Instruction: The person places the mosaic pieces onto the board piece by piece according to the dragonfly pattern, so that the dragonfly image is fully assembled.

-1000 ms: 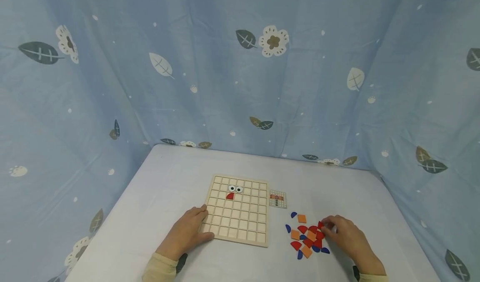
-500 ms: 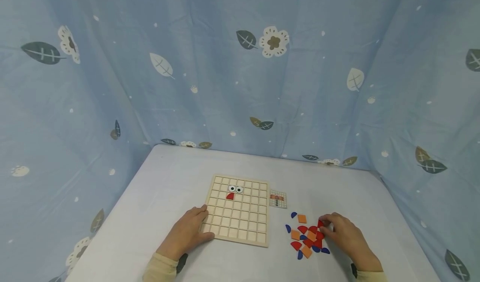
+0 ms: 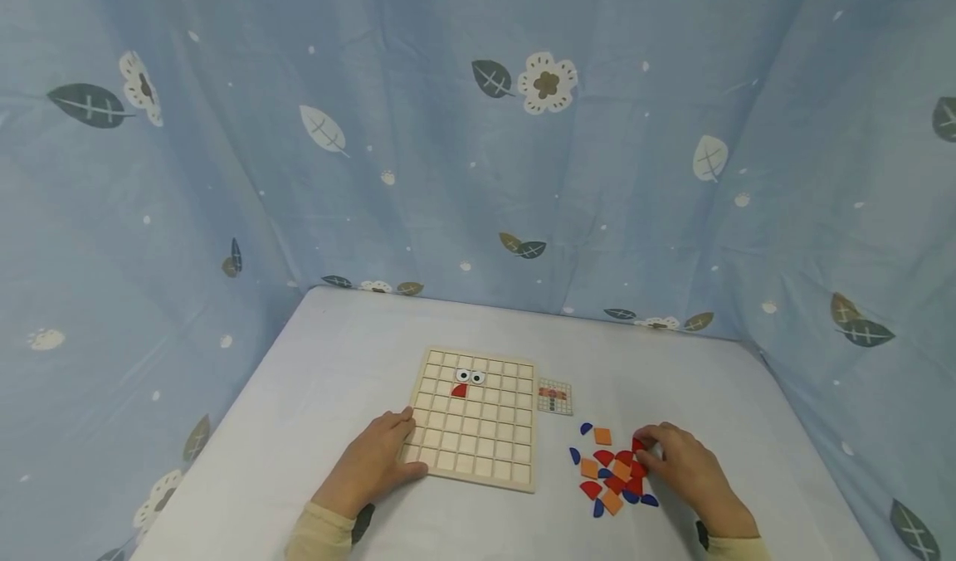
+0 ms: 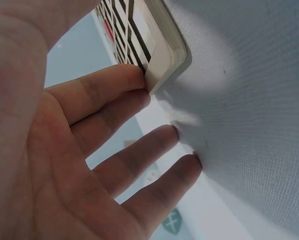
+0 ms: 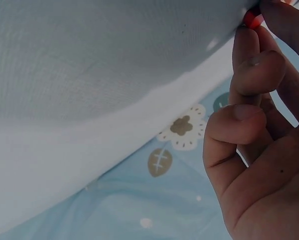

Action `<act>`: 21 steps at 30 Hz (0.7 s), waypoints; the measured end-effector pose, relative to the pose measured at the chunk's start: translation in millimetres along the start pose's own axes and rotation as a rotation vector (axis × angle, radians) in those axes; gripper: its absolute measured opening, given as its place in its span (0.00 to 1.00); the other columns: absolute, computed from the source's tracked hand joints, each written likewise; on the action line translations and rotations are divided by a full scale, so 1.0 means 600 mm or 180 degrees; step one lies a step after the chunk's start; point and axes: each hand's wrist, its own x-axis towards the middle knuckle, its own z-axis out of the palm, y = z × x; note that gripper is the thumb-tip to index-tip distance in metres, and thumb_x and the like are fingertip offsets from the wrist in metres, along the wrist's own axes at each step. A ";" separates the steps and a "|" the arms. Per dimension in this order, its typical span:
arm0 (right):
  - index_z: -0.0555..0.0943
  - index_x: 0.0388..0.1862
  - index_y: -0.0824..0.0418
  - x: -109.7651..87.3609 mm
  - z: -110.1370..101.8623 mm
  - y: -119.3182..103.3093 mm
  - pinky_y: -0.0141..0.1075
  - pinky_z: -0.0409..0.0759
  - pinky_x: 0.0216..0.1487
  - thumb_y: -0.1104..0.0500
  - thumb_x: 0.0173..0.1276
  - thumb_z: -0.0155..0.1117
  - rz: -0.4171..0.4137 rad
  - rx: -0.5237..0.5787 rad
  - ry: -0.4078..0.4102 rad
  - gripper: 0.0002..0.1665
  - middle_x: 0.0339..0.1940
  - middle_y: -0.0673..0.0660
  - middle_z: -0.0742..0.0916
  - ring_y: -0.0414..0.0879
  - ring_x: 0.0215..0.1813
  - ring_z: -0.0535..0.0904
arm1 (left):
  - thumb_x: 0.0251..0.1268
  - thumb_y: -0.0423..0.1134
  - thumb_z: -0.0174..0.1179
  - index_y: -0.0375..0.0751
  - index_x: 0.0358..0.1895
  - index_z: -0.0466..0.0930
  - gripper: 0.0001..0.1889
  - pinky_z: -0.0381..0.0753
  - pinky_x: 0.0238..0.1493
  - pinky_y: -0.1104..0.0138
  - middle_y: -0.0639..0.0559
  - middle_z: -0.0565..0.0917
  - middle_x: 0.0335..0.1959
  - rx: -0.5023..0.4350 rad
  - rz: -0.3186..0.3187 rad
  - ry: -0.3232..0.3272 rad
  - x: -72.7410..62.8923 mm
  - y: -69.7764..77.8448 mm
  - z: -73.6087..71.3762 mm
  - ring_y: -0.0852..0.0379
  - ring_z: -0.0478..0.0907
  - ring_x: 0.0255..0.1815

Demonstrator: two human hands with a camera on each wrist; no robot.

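Note:
A square wooden grid board (image 3: 485, 446) lies on the white table, with two round eye pieces (image 3: 470, 376) and a red quarter-circle piece (image 3: 459, 390) set in its upper cells. My left hand (image 3: 376, 455) rests at its lower left corner. In the left wrist view, nearly straight fingers (image 4: 107, 85) touch the board's edge, while the lower two fingertips meet the table. My right hand (image 3: 685, 466) is at the right side of a pile of flat pieces. Its thumb and fingertips pinch a small red piece (image 5: 253, 18), mostly covered by the fingers.
The loose pile holds several red pieces (image 3: 603, 458), orange squares (image 3: 602, 436) and blue half-circle pieces (image 3: 587, 429). A small pattern card (image 3: 555, 397) lies between board and pile. A blue printed curtain (image 3: 418, 171) hangs around the table's back and sides.
My right hand has shifted very slightly away from me at the pile's edge, its fingers closing in on the red piece. My left hand and the board stay put.

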 end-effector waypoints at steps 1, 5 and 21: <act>0.86 0.48 0.59 0.001 0.001 0.000 0.52 0.85 0.47 0.57 0.63 0.76 -0.0004 0.0001 -0.0005 0.15 0.34 0.48 0.83 0.44 0.37 0.78 | 0.53 0.53 0.76 0.29 0.62 0.78 0.39 0.70 0.71 0.48 0.39 0.74 0.70 0.0009 -0.0005 -0.0005 0.000 0.000 0.000 0.37 0.70 0.69; 0.86 0.48 0.59 0.005 0.004 0.001 0.51 0.86 0.47 0.57 0.63 0.76 -0.0029 -0.0001 -0.0005 0.15 0.34 0.48 0.83 0.43 0.36 0.77 | 0.54 0.54 0.76 0.30 0.63 0.78 0.39 0.70 0.71 0.49 0.39 0.74 0.70 0.0028 -0.0028 -0.0013 -0.001 0.000 -0.001 0.37 0.70 0.70; 0.86 0.48 0.59 0.004 0.002 -0.003 0.45 0.86 0.42 0.57 0.62 0.77 -0.0182 0.0062 0.0163 0.16 0.34 0.49 0.82 0.43 0.34 0.75 | 0.54 0.52 0.76 0.28 0.62 0.78 0.38 0.70 0.70 0.48 0.37 0.74 0.69 -0.0035 0.0017 -0.0048 -0.004 0.005 -0.008 0.36 0.70 0.69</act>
